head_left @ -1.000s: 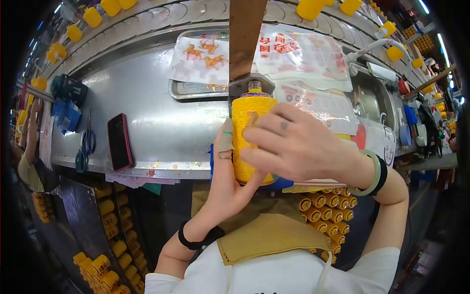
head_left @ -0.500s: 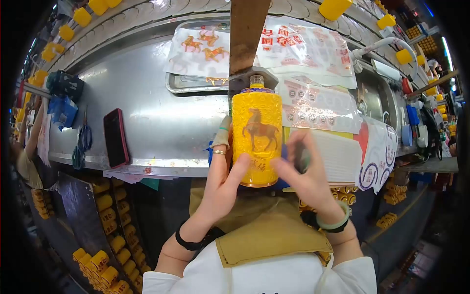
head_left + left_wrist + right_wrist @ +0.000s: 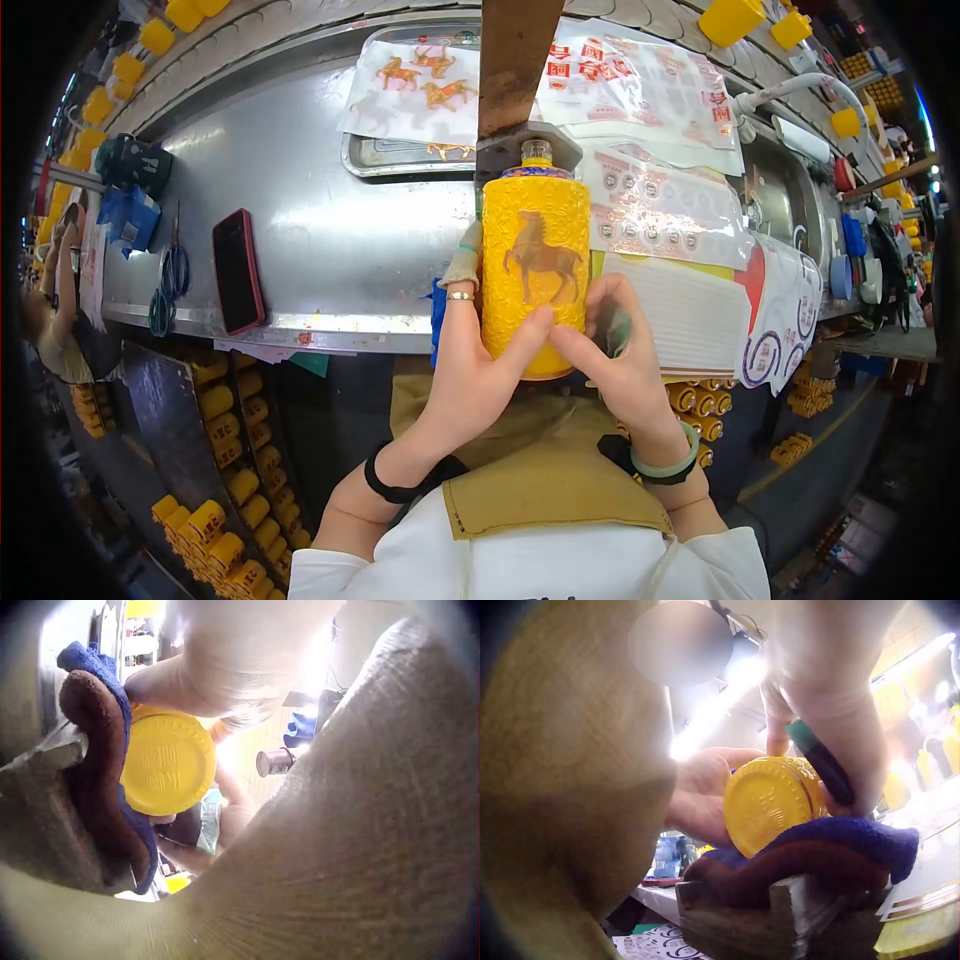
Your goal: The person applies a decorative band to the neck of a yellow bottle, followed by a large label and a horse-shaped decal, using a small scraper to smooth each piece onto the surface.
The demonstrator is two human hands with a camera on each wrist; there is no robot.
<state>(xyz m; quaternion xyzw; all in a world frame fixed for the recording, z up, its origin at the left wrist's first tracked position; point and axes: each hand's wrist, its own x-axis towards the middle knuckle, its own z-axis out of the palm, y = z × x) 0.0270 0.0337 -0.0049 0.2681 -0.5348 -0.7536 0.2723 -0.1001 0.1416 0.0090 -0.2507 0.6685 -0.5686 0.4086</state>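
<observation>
In the head view a yellow embossed bottle (image 3: 535, 262) lies neck away, with a brown horse decal (image 3: 545, 255) on its upper face. My left hand (image 3: 470, 365) grips its lower left side, thumb across the front below the horse and a covered finger along the side. On the lower right, my right hand (image 3: 625, 375) holds it, thumb tip near the left thumb. A dark piece with a green end (image 3: 819, 761) sits against the right hand's fingers in the right wrist view. Under the bottle is a blue cloth-covered cradle (image 3: 840, 840); the bottle's round base faces both wrist cameras.
A metal bracket (image 3: 555, 143) stands at the bottle's neck. Decal sheets (image 3: 660, 200) and a stack of white sheets (image 3: 680, 310) lie to the right. Leftward are a metal tray (image 3: 385, 165) with horse decals, a phone (image 3: 238, 270) and scissors (image 3: 170, 280).
The right hand has drawn back from the bottle's front to its lower right side, uncovering the horse decal. The left thumb has moved up and inward across the bottle's lower front.
</observation>
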